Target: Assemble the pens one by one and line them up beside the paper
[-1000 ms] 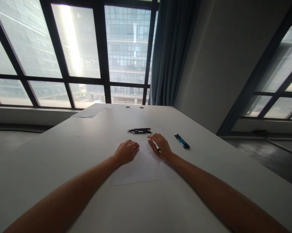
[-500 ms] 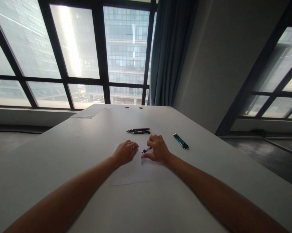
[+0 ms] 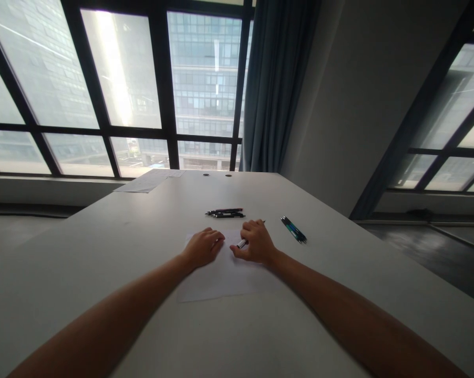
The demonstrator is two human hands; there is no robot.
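A white sheet of paper (image 3: 217, 286) lies on the table in front of me. My left hand (image 3: 204, 247) rests on its left part, palm down, fingers laid on the sheet and holding nothing. Over the paper's right side, my right hand (image 3: 257, 241) is closed around a pen (image 3: 242, 244) with a light barrel and dark parts. One end of the pen shows between thumb and fingers; the other pokes out beyond the knuckles. The middle of the pen is hidden by the fingers.
Several dark pens (image 3: 225, 213) lie in a bunch beyond the paper. To the right is a group of blue, green and black pens (image 3: 294, 229). Loose papers (image 3: 142, 182) lie at the far left of the white table (image 3: 142, 231). A curtain (image 3: 274, 84) hangs behind.
Within my right hand the pen has shifted: less of it shows by the thumb, and its other end now sticks out past the knuckles. My left hand stays put.
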